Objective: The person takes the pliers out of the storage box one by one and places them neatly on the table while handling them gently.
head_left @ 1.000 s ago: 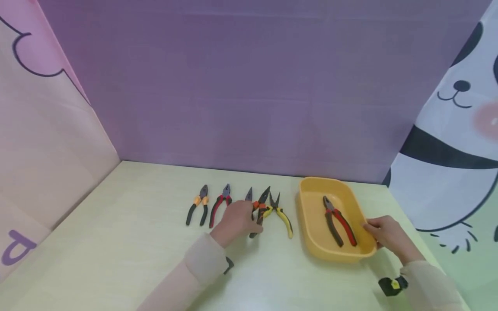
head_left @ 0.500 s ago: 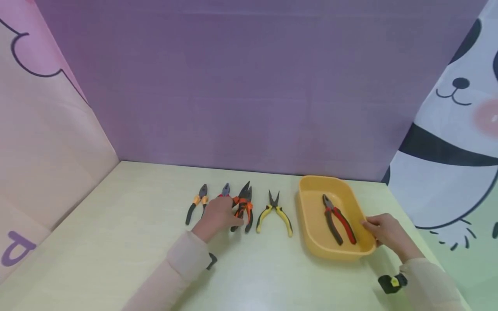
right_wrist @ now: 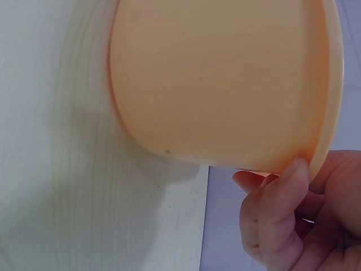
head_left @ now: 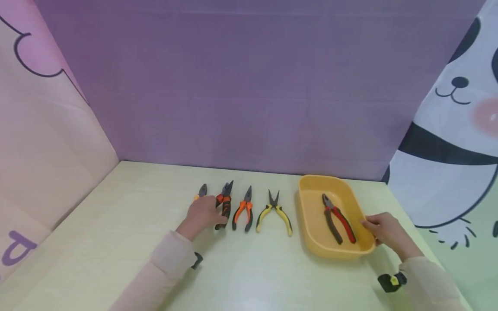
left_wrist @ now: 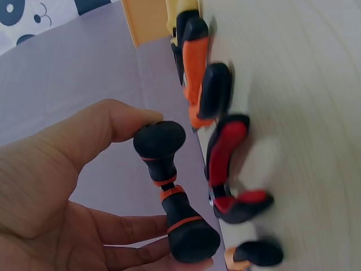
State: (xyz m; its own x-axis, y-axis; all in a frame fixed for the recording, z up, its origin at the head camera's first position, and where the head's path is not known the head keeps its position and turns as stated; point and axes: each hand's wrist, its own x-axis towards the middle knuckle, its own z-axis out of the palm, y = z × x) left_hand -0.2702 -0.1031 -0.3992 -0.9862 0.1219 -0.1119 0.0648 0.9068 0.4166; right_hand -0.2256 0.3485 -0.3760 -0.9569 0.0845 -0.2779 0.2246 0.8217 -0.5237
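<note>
My left hand (head_left: 200,216) grips long-nosed pliers (head_left: 227,207) between thumb and fingers. Their black handles with thin orange bands (left_wrist: 161,140) point at the camera in the left wrist view, apart from the row of pliers on the table. In the head view they overlap red-and-black pliers (left_wrist: 225,149), which lie on the table. Part of the light-orange-and-black pliers (head_left: 202,190) is hidden behind this hand. My right hand (head_left: 387,233) pinches the rim of a yellow tray (head_left: 304,216) at its right side. Red-and-black pliers (head_left: 342,224) lie inside that tray.
To the right of my left hand lie orange-and-black pliers (head_left: 243,207), then yellow-handled pliers (head_left: 266,211), between it and the tray. A purple backdrop (head_left: 249,95) rises behind the table (head_left: 253,276), with printed panels at both sides.
My left hand has carried the held pliers leftward, from beside the yellow-handled pliers, past the orange-and-black ones, to over the red-and-black ones. My right hand stays on the tray's rim.
</note>
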